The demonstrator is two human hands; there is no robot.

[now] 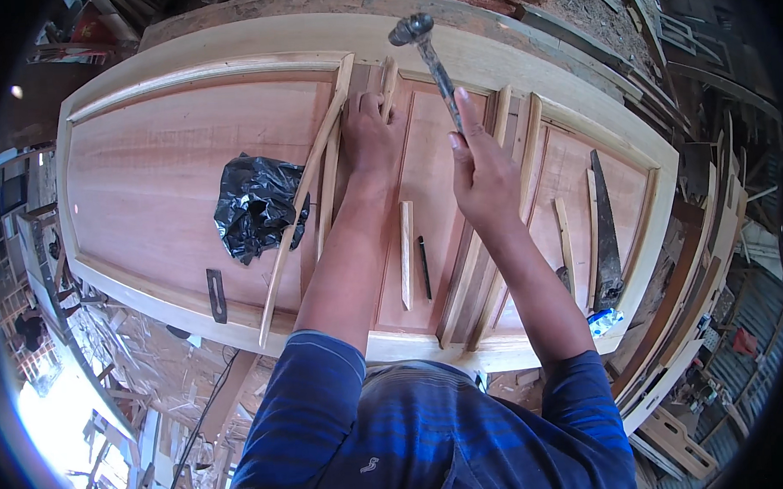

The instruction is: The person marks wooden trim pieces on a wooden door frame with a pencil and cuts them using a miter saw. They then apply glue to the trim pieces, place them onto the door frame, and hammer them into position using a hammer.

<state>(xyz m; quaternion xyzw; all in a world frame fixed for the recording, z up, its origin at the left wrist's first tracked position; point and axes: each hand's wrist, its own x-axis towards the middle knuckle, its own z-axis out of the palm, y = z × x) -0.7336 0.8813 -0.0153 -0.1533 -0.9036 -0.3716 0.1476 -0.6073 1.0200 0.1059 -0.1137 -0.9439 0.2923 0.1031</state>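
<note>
A panelled wooden door lies flat before me. My right hand grips a hammer by its handle, with the dark head raised over the door's far edge. Near the far side, my left hand has its fingers curled at a short wooden moulding strip, by the upright between two panels; whatever the fingertips pinch is hidden. Just left of that hand, a long loose wood strip slants across the door. A short cut strip and a black pencil rest on the middle panel.
A crumpled black plastic bag and a slotted metal piece lie on the left part. At right are a handsaw, thin strips and a blue-white packet. Stacked boards stand beyond the right edge; wood shavings cover the floor.
</note>
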